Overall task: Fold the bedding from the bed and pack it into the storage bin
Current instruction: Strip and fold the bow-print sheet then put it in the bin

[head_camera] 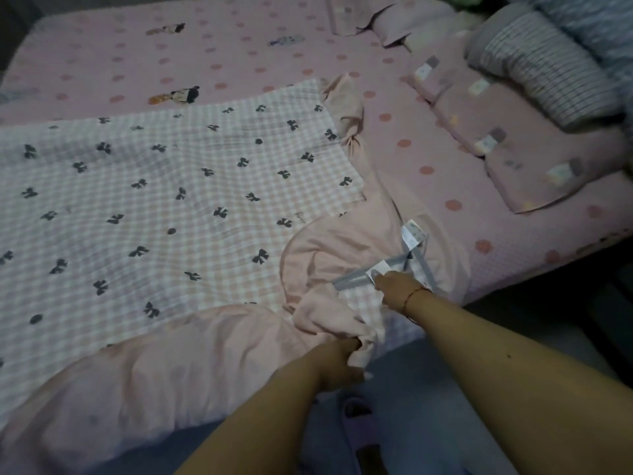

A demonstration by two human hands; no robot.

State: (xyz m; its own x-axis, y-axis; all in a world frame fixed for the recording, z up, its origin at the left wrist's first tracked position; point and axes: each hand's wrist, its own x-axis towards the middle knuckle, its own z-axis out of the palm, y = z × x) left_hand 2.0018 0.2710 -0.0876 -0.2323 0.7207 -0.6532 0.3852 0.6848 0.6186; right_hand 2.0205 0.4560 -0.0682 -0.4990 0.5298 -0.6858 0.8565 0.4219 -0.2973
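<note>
A pink checked quilt with dark bows (164, 200) lies spread over the left half of the bed, its plain pink underside (342, 248) turned up along the near and right edges. My left hand (337, 363) grips a bunched pink corner of the quilt at the bed's near edge. My right hand (397, 289) pinches the quilt's grey-trimmed corner (356, 277) just beyond it, near a white care label (412, 234). No storage bin is in view.
The pink dotted sheet (239, 56) covers the mattress. A pink pillow (507, 156) lies at the right, with a grey striped rolled blanket (541, 66) behind it and another pink pillow (394, 18) at the back. A purple slipper (363, 437) sits on the floor below.
</note>
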